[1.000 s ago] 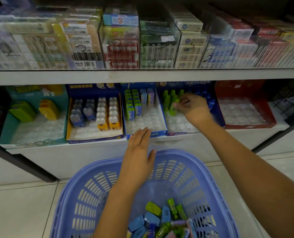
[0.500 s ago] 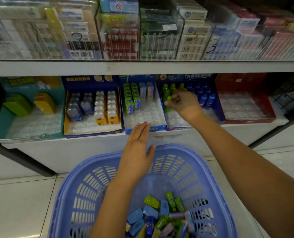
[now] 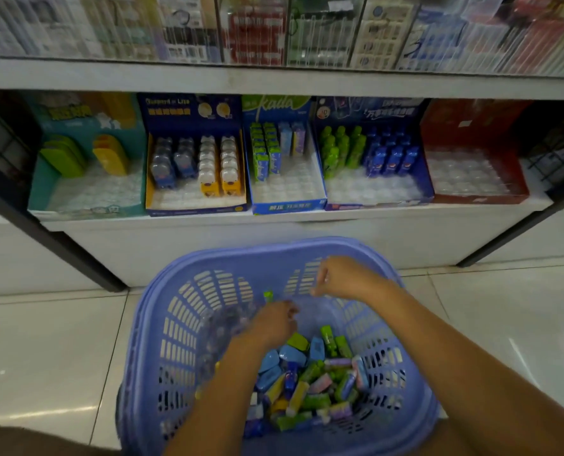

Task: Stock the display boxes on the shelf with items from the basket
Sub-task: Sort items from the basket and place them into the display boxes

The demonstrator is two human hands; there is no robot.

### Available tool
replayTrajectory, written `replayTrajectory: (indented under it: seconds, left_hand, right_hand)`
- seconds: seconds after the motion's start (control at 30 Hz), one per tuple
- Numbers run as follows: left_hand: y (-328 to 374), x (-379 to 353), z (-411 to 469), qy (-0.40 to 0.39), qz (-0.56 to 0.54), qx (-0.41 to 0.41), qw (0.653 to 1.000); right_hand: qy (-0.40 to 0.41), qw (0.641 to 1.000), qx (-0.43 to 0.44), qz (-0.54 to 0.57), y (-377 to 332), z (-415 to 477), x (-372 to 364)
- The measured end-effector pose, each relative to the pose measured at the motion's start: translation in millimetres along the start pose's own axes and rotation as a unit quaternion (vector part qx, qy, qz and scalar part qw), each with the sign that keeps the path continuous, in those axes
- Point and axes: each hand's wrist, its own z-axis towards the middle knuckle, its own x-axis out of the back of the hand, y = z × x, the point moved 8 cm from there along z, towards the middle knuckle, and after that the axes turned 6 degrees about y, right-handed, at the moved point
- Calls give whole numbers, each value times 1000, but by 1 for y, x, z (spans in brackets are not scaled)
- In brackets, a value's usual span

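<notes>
A lilac plastic basket (image 3: 188,311) stands on the floor below the shelf, with several small colourful items (image 3: 310,386) piled in its bottom. My left hand (image 3: 267,327) reaches down into it, fingers curled, and a small green item (image 3: 268,295) shows at its fingertips, blurred. My right hand (image 3: 346,279) hovers over the basket's far rim with loosely curled fingers and nothing visible in it. On the shelf, the dark blue display box (image 3: 379,192) holds green and blue bottle-shaped items at its back.
Left of it stand a blue box (image 3: 287,195) with green and purple packs, a blue-and-yellow box (image 3: 195,202) with animal-shaped items, and a teal box (image 3: 86,195). A red box (image 3: 475,179) at the right shows only its clear tray. A glass-fronted upper shelf (image 3: 274,77) overhangs.
My right hand has pulled back from the green bottles in the dark blue box to the basket's far rim. My left hand has dropped from the rim into the basket.
</notes>
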Motion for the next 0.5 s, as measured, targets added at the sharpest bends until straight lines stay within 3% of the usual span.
replayTrajectory:
  seconds: [0.07, 0.17, 0.23, 0.4, 0.5]
  left_hand:
    - [-27, -39, -12, -90, 22, 32, 995]
    - [-47, -77, -24, -173, 42, 26, 984]
    - [-48, -86, -25, -197, 54, 14, 979]
    - [-54, -89, -15, -201, 41, 34, 978]
    - [-56, -91, -11, -205, 39, 33, 978]
  right_hand:
    - [-94, 994, -40, -48, 24, 4, -60]
    - [-165, 979, -97, -68, 64, 13, -125]
    - [-183, 974, -110, -76, 80, 14, -154]
    - [-146, 983, -39, -105, 84, 18, -182]
    - [-166, 982, -51, -68, 87, 24, -187]
